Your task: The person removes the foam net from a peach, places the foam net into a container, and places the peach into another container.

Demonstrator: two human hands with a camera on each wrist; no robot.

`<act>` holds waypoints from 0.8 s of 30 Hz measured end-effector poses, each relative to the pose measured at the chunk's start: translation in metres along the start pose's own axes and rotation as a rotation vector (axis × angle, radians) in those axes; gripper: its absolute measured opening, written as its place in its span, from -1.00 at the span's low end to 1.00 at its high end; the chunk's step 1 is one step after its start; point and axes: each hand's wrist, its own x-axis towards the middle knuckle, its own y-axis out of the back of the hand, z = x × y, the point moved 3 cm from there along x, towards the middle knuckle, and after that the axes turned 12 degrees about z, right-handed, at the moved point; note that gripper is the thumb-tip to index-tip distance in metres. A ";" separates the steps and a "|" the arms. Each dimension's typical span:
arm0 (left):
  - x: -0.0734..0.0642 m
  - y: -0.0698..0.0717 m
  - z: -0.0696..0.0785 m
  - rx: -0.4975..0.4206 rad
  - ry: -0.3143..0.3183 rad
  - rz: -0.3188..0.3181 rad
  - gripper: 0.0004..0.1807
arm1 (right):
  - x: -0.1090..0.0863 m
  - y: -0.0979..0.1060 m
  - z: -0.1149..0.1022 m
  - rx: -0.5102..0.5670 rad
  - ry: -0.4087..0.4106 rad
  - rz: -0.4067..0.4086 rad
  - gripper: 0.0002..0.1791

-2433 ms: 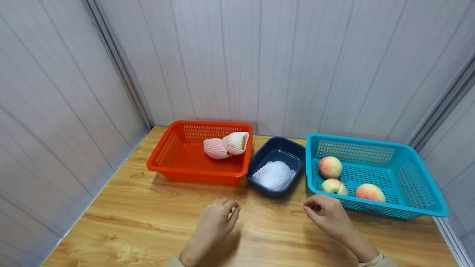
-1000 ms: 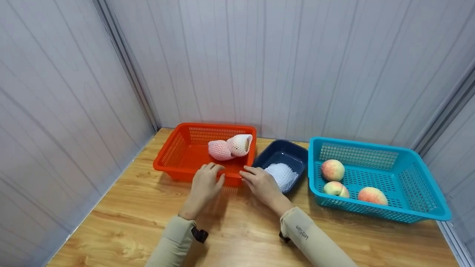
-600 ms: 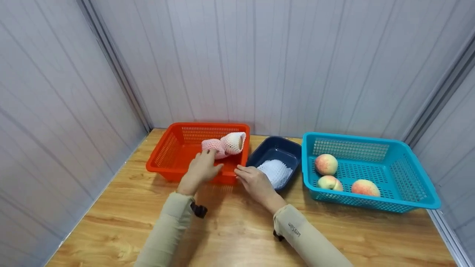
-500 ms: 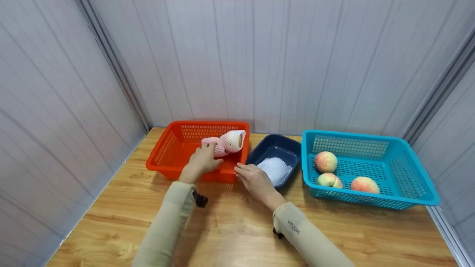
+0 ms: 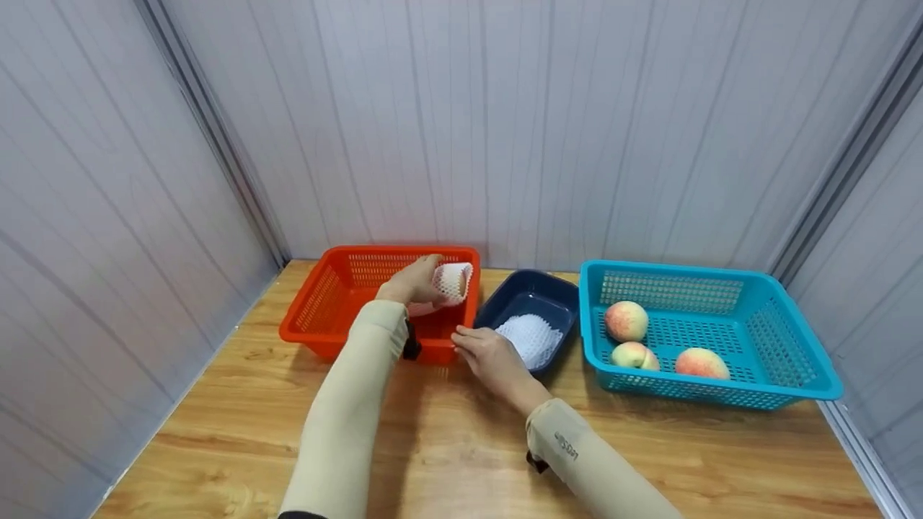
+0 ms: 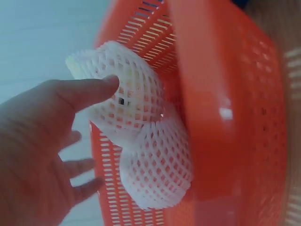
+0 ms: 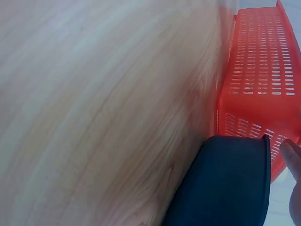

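Note:
My left hand [image 5: 416, 281] reaches into the red basket [image 5: 310, 335] at a white foam-netted fruit [image 5: 454, 285]. In the left wrist view, my thumb overlaps the netted fruit [image 6: 124, 101] while the other fingers spread loosely beyond it, not curled round it. A pinkish foam-netted fruit [image 6: 157, 162] lies against the first, mostly hidden by my hand in the head view. My right hand [image 5: 494, 360] rests its fingertips at the basket's front right corner. At the right wrist view's edge, one finger [image 7: 292, 157] shows near the red basket [image 7: 263, 106].
Against the red basket's right side stands a navy tray [image 5: 512, 292] with white foam netting [image 5: 532, 340] inside. A blue basket [image 5: 782, 393] further right holds three bare peaches, one of them a peach [image 5: 626, 321] near its left wall. Wall panels [image 5: 533, 130] enclose the wooden table [image 5: 238, 432].
My left hand has moved from the table, over the red basket's front rim, to the white netted fruit. My right hand has moved left to the basket's corner and stayed there.

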 end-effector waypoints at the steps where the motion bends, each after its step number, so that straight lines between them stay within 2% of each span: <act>1: 0.004 -0.001 0.001 0.002 -0.015 0.000 -0.11 | 0.001 0.000 0.000 -0.003 -0.002 -0.007 -0.71; 3: 0.012 -0.002 0.002 -0.005 -0.026 0.003 -0.08 | 0.004 0.001 0.000 -0.007 -0.009 -0.020 -0.72; 7: 0.024 -0.008 0.003 -0.032 -0.002 -0.018 0.02 | 0.007 0.003 0.001 -0.009 -0.008 -0.031 -0.73; 12: 0.028 -0.018 0.000 -0.055 0.043 -0.046 0.05 | 0.005 0.003 0.000 0.003 -0.001 -0.032 -0.74; 19: 0.031 -0.034 -0.006 -0.006 0.083 -0.050 0.01 | 0.000 0.000 0.001 0.025 -0.024 -0.037 -0.72; 24: 0.038 -0.040 -0.005 0.083 0.004 -0.032 -0.06 | -0.001 0.000 0.003 0.013 -0.029 -0.033 -0.72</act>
